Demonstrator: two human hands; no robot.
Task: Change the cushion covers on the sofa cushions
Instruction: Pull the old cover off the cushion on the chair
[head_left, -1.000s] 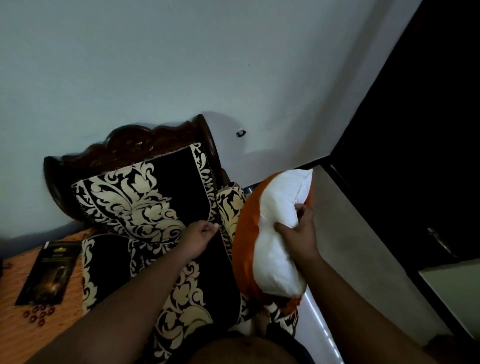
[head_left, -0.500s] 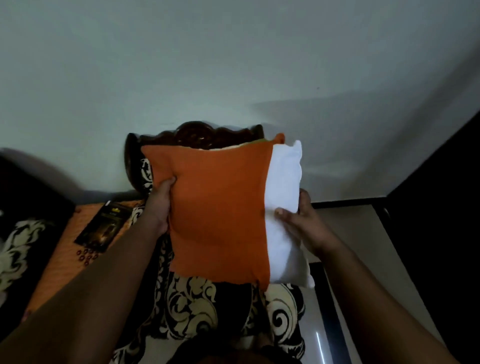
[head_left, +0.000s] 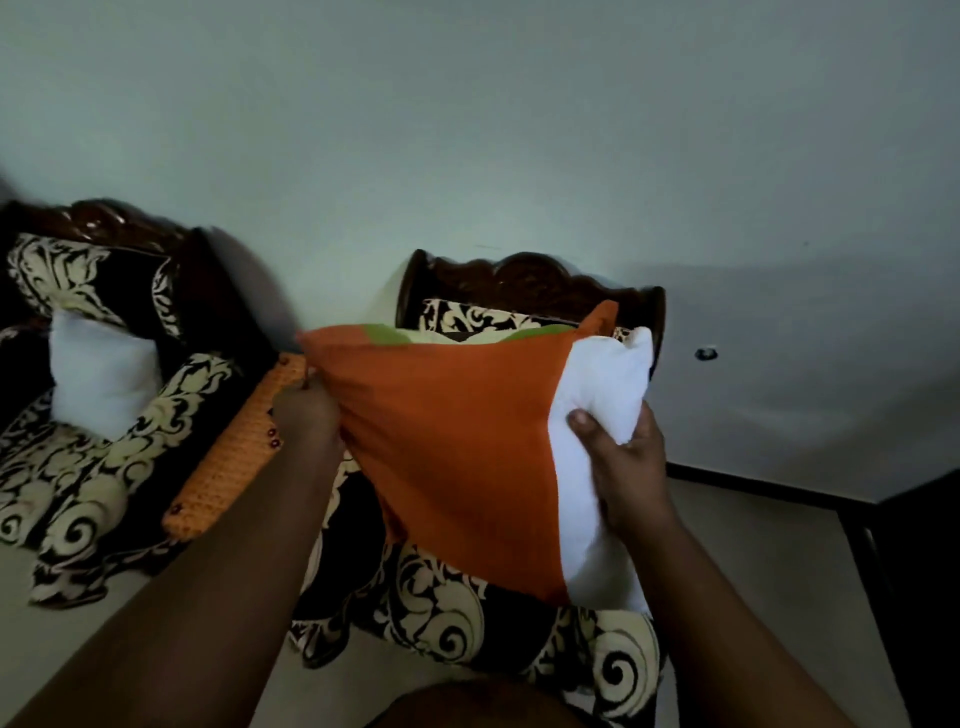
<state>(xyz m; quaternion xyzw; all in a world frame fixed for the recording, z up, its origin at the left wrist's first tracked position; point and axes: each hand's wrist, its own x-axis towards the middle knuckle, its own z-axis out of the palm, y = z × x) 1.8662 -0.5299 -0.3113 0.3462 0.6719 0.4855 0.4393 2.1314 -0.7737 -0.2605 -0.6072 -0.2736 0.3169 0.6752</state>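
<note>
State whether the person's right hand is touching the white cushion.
Touching. The head view shows the right hand gripping the white cushion, thumb pressed into the bare part that sticks out of the orange cover.

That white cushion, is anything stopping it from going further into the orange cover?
Nothing visible does. The left hand grips the orange cover, the right hand grips the white cushion, already partly inside.

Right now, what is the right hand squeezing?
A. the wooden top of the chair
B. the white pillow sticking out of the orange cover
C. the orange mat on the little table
B: the right hand grips the white pillow where it pokes out of the orange cover.
</note>
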